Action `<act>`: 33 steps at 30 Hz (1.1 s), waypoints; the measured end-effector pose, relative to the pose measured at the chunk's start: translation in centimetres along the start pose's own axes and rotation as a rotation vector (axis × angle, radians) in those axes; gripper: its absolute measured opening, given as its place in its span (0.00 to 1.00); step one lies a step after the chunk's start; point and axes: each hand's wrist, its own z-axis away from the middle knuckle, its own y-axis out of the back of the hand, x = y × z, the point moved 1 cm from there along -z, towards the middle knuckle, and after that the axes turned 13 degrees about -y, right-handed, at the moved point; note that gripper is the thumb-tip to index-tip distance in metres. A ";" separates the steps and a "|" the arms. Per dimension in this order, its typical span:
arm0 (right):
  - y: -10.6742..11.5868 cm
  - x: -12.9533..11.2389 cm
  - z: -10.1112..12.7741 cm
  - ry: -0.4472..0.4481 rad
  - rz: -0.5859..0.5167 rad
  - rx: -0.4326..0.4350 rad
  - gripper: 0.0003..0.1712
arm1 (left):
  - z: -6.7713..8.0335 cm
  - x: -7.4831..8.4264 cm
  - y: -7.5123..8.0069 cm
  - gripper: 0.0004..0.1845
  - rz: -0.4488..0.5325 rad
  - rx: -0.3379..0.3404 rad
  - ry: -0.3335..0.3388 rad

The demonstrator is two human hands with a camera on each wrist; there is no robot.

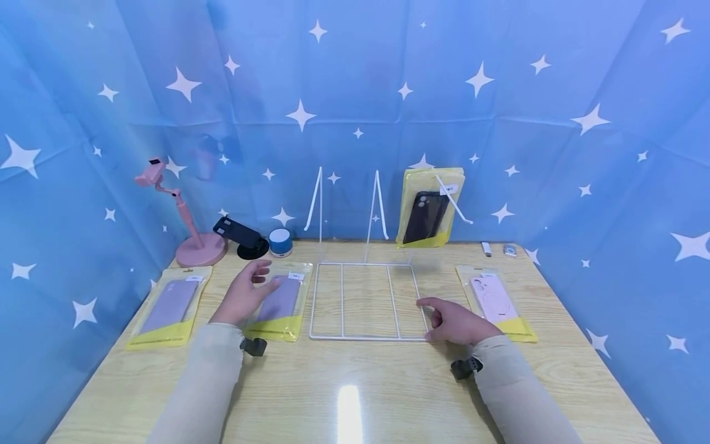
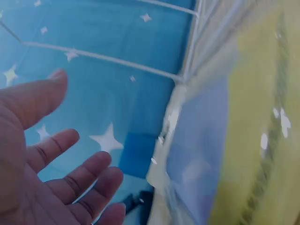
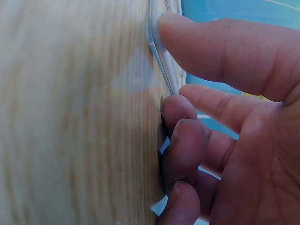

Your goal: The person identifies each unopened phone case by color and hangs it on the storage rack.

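Step in hand: looks to us like we're mid-reach, stocking the white wire display rack [image 1: 363, 301] that lies on the pale wood surface [image 1: 355, 382], with one packet about to be picked up.

Left hand [image 1: 242, 296]: hovering over the lilac phone case in a clear-and-yellow packet [image 1: 279, 300]. Grip is wide, fingers spread and relaxed, holding nothing. The left wrist view shows the same open palm with the packet [image 2: 206, 154] just beside it.

Right hand [image 1: 457, 322]: resting on the surface at the rack's front right corner. Fingers [image 3: 180, 136] are loosely curled against the wire [image 3: 161, 61], touching it rather than gripping it, as far as we can tell.

Where the thing is: the lilac packet lies flat, just left of the rack's base.

Already up: a black phone case in a yellow packet [image 1: 426, 209] hangs on the rack's right prong.

Next move, our guess: the left grip has to close on the packet's edge and lift it, while the right hand steadies the rack so it doesn't slide.
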 end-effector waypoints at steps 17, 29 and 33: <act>0.0 -0.1 0.1 -0.014 -0.001 -0.002 0.43 | -0.1 -2.5 -1.0 0.43 -0.245 -0.153 0.146; -0.1 -0.2 0.2 -0.014 -0.002 0.003 0.43 | 0.4 -0.8 -1.5 0.45 -0.406 -0.166 0.166; -0.1 -0.1 0.2 -0.001 -0.010 0.001 0.43 | 0.3 -0.8 -1.8 0.45 -0.406 -0.169 0.154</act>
